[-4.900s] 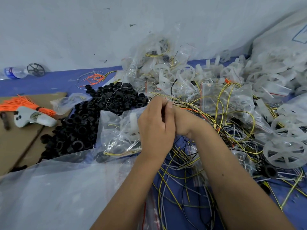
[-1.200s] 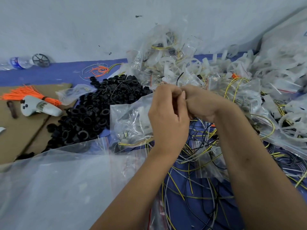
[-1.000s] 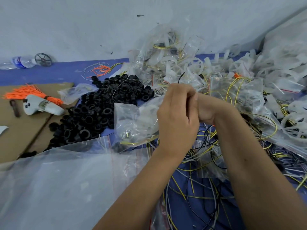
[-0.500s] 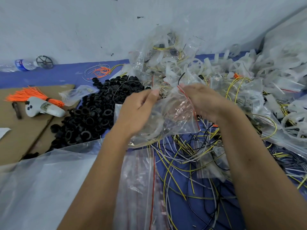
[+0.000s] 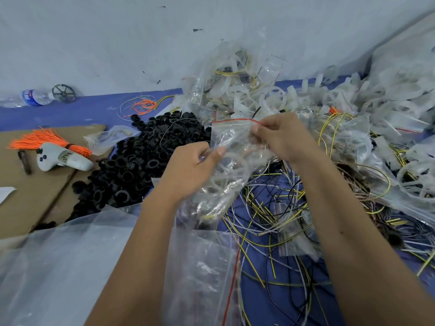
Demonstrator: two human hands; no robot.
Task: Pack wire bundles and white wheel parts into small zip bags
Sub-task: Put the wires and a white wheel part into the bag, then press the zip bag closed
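Clear plastic, red strip along the top: that's the small zip bag (image 5: 231, 140) I've got up at the centre of my view, held above the blue table (image 5: 77, 112). Inside it I can make out a white wheel part (image 5: 229, 170) pressed against the film, and some wire low down, though the folds blur it. My right hand (image 5: 281, 137) pinches the bag's top corner at its 2 o'clock end, right on the red strip. My left hand (image 5: 190, 168) grips the bag's side at 8 o'clock, thumb laid over the plastic. Hands apart, bag stretched between them.

Working outward: under the bag, at 5 o'clock, loose wires (image 5: 266, 208) in yellow, white and black sprawl over the table, tangled and partly beneath my right forearm. At 12 to 3 o'clock a heap of filled bags and white wheels (image 5: 259, 95) banks against the wall. At 9 o'clock, a pile of black rings (image 5: 141, 156) sits just beside my left hand. Beyond it, on brown cardboard (image 5: 28, 198), a white handheld controller (image 5: 62, 158) lies touching a bundle of orange ties (image 5: 50, 140). At 10 o'clock, a water bottle (image 5: 33, 97) lies by the wall. A big clear plastic sheet (image 5: 58, 267) covers 7 o'clock, and more empty zip bags (image 5: 207, 267) lie between my forearms.
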